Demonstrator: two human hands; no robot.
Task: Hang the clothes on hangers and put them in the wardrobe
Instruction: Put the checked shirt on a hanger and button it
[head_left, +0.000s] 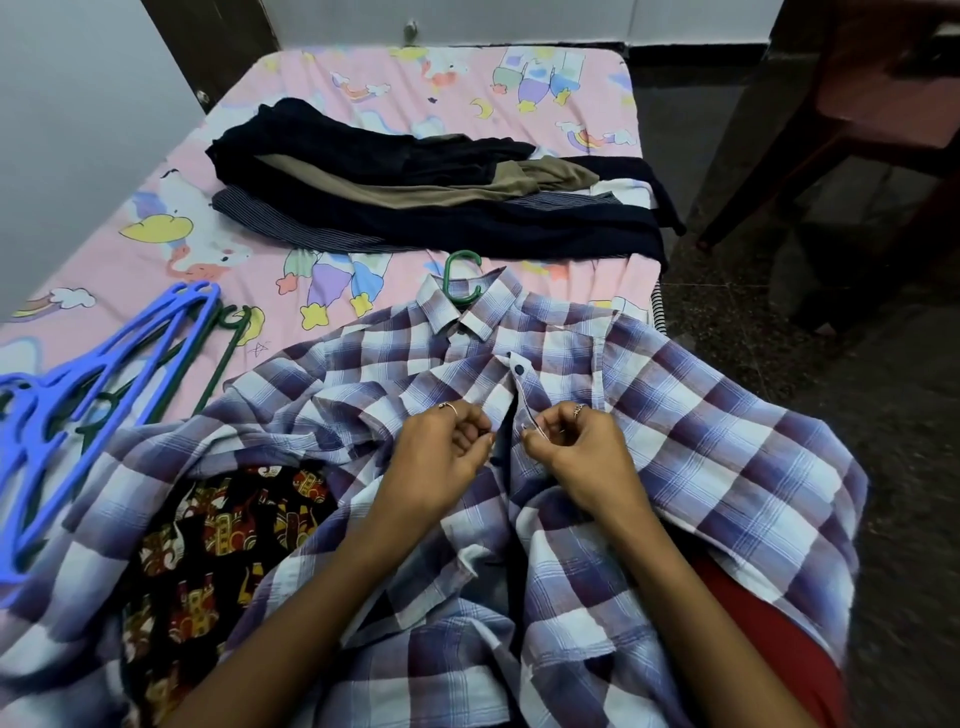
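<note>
Both hands (506, 447) pinching soft plaid shirt (675, 415) placket

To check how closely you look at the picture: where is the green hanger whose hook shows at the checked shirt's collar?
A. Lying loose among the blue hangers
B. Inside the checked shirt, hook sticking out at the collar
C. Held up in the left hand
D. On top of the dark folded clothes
B: the green hanger shows only its hook above the collar of the checked shirt, while both hands pinch the shirt's front edges.
</note>
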